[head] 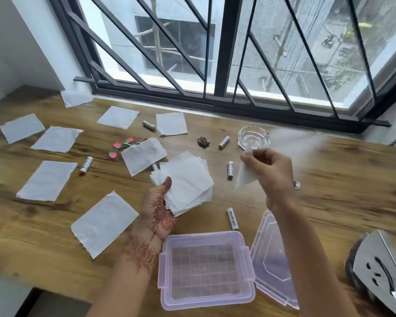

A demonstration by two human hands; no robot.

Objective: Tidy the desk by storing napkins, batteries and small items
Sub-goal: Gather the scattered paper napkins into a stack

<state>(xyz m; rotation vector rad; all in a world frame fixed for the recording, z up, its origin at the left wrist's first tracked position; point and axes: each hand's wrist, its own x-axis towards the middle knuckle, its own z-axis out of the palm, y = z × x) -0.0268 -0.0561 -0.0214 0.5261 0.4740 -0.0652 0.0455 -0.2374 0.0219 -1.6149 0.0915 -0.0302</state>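
My left hand [161, 213] holds a stack of white napkins [185, 181] above the wooden desk, thumb on top. My right hand [270, 175] pinches a single napkin [244, 177] that hangs down, just right of the stack. Several more napkins lie flat on the left half of the desk, one of them a napkin [103, 223] near my left wrist. Several batteries are scattered about, including a battery [232, 218] in front of my right arm. An open clear plastic box [206, 300] stands near the front edge with nothing in it. Its lid [272, 259] leans to its right.
A glass ashtray [254, 137] stands behind my right hand. A pink and green keychain [121, 146] and a small brown carved item [203, 141] lie mid-desk. A metal napkin holder [380, 271] sits at the front right. A barred window [215, 53] runs along the far edge.
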